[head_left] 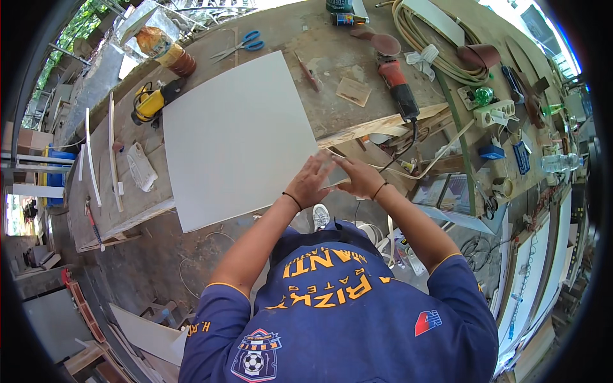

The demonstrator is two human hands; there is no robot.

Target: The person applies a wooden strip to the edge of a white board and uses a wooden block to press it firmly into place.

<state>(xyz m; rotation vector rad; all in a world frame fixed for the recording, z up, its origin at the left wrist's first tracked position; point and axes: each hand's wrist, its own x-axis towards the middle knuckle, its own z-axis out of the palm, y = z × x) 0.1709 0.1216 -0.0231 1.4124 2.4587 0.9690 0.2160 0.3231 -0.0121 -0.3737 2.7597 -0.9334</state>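
Note:
A large white rectangular panel (236, 140) lies on the workbench, its near corner reaching past the bench edge. Close to the panel's right edge, my two hands meet in front of my body. My left hand (308, 181) has its fingers stretched forward, the tips smeared by motion. Facing it, my right hand (359, 178) points its fingers leftward, nearly touching the left ones. Whatever lies between the fingertips is too blurred to make out; neither hand plainly grips anything.
On the bench are a red-and-black angle grinder (397, 86), a yellow power tool (153, 102), blue-handled scissors (246, 43), a bottle (167, 52) and a coiled hose (408, 29). A white power strip (495, 113) sits to the right. A hammer (94, 223) hangs at left.

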